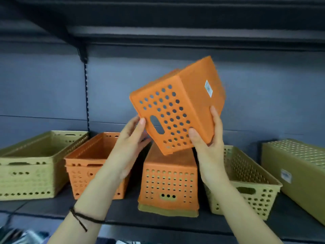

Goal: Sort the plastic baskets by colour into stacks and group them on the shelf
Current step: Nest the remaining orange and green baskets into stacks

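Observation:
I hold an orange basket (177,106) tilted in the air above the shelf (123,213), its perforated end wall facing me and its bottom with a white sticker turned to the right. My right hand (207,143) grips its lower right corner. My left hand (133,136) holds its lower left edge by the handle slot. Below it an upside-down orange basket (168,180) sits over an upside-down olive one (167,211). To the left stands an upright orange stack (88,164).
An upright olive stack (29,166) stands at the far left. Right of centre sits an upright olive basket (246,180), and an olive basket (295,173) lies on its side at the far right. Another shelf board hangs overhead.

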Demonstrator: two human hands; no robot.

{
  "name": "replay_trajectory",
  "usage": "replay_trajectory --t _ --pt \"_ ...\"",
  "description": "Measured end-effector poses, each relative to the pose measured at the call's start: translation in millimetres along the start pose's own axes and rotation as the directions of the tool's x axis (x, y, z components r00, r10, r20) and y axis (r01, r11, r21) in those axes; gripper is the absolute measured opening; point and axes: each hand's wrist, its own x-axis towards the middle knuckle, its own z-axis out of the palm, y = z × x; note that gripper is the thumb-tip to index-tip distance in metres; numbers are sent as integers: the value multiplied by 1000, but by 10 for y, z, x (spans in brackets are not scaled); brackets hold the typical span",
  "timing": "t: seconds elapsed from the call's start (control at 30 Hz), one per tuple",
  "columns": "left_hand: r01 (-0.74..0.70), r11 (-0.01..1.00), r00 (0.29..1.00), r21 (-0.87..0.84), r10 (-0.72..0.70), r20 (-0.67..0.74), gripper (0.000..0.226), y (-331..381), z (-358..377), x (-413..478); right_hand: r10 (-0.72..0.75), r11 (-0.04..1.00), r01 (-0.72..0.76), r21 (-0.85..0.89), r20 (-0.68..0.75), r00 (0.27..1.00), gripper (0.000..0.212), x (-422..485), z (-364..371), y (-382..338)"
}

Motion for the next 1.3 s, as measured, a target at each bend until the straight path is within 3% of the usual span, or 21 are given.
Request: replay_trajectory --t 0.1,0.2,0.27,0.33,0.43,0.57,0.67,0.73,0.8,0.87,0.93,1.0,1.1,1.2,1.3 --pt "-131 977 991 -168 130 -13 37 204 -250 -49 127 988 -129 85 31 991 84 -43 401 168" --pt "-200 966 980 -164 197 -31 38 336 -545 -25 207 978 -208 25 54 977 87 -107 703 286" --pt "-248 968 968 -44 246 -59 34 418 -711 -20 230 961 -223 -162 29 973 80 -125 865 335" --pt "-327 920 937 217 345 -52 33 463 -880 12 205 929 -187 -318 23 979 85 -115 993 361" --pt "-434 744 886 508 454 93 32 504 -1134 101 106 949 -59 -311 137 985 101 -56 1163 351" --pt "-511 622 850 593 466 244 35 616 -1359 195 75 959 10 -284 287 955 87 -2 1365 386" --pt "-545 510 827 665 455 330 34 666 -1455 235 66 953 -3 -304 198 978 80 -48 1505 469" --pt "-525 477 817 705 514 261 34 617 -1517 217 76 964 -39 -264 130 989 80 -118 1560 520" --pt "-409 518 837 751 540 83 46 475 -1595 170 111 971 -96 -220 57 992 80 -199 1576 560" --pt "-199 654 895 730 425 -136 72 303 -1668 84 160 977 -157 -145 5 987 77 -278 1556 599" --pt "-44 869 948 492 192 -254 90 177 -1711 13 198 975 -199 -97 -14 980 74 -350 1526 639" --pt "4 962 976 273 55 -209 76 85 -1720 -37 207 970 -207 -129 -12 978 70 -403 1515 677" --pt "-131 910 969 394 202 -144 22 52 -1734 -58 189 961 -186 -207 -3 982 63 -437 1548 705" --pt "-196 864 955 464 275 -109 18 94 -1840 -33 169 933 -150 -326 33 985 63 -437 1596 726" --pt "-172 815 962 553 259 -83 22 90 -1983 14 176 874 -125 -470 65 982 65 -429 1644 777"
